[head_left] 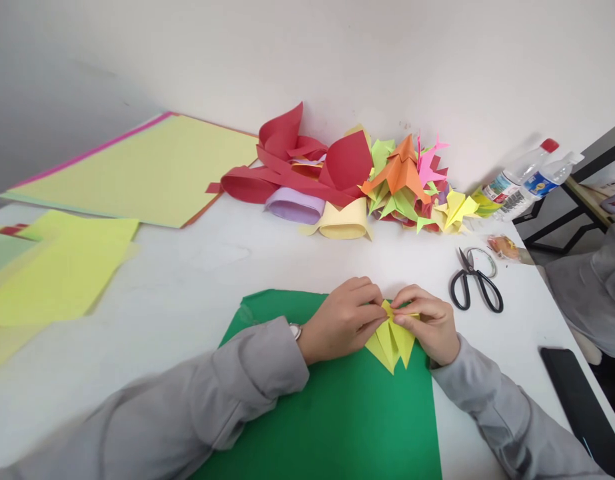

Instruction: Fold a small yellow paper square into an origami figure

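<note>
Both my hands meet over a folded yellow paper (pixel 393 343) near its top edge. My left hand (pixel 346 319) pinches it from the left, thumb and fingers pressed together. From the right, my right hand (pixel 427 320) grips the upper part between thumb and fingers. Several pointed, pleated flaps of the paper fan out below the fingers. Underneath lies a large green sheet (pixel 337 413), partly covered by my left forearm. The spot where the fingertips press on the paper is mostly hidden.
Black-handled scissors (pixel 470 280) and a roll of tape (pixel 488 261) lie to the right. A pile of folded paper shapes (pixel 402 173) and plastic bottles (pixel 524 175) line the wall. Yellow sheets (pixel 72 267) lie left. A black phone-like slab (pixel 582 400) sits by the right edge; a person's grey sleeve (pixel 587 293) shows beyond.
</note>
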`<state>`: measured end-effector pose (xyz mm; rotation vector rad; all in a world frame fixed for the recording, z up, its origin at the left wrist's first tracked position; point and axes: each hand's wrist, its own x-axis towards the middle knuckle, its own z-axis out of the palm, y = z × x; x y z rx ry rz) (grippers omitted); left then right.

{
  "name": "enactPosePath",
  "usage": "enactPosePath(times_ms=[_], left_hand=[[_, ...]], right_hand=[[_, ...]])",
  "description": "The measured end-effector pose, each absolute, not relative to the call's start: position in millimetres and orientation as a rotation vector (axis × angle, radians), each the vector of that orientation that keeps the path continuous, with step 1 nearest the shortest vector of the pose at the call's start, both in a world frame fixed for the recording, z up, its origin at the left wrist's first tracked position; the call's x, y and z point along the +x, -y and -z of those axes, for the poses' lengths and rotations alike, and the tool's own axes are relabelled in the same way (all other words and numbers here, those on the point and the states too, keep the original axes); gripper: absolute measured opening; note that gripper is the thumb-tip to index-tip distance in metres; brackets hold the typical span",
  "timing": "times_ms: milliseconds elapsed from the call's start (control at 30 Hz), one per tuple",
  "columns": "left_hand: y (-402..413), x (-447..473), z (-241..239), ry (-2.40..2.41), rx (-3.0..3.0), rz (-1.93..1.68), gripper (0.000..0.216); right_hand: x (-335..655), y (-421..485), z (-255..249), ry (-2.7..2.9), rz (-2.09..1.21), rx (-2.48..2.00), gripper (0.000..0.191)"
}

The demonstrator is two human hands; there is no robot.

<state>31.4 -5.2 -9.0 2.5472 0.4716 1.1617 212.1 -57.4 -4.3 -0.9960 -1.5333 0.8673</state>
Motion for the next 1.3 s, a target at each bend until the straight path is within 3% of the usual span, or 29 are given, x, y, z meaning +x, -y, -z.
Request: enactPosePath(times_ms=[533, 767, 967, 1300], left_hand=[[4.0, 30.1, 12.0, -0.500, 2.584, -1.054, 0.022], [2.4, 30.8, 14.9, -0.511, 2.589, -1.030, 0.026], [3.5, 28.4, 12.8, -0.537, 2.434, -1.117, 0.011], [5.8, 29.5, 8.4, -0.615, 2.497, -1.109, 0.012]], right_hand=[[218.9, 59.4, 8.0, 1.390, -0.879, -1.010, 0.019], [217.4, 55.9, 3.9, 1.478, -0.907, -1.002, 0.017], [213.6, 56.7, 2.9, 1.394, -0.883, -1.117, 0.003], [213.9, 54.2, 3.5, 1.324, -0.885, -1.231, 0.009]])
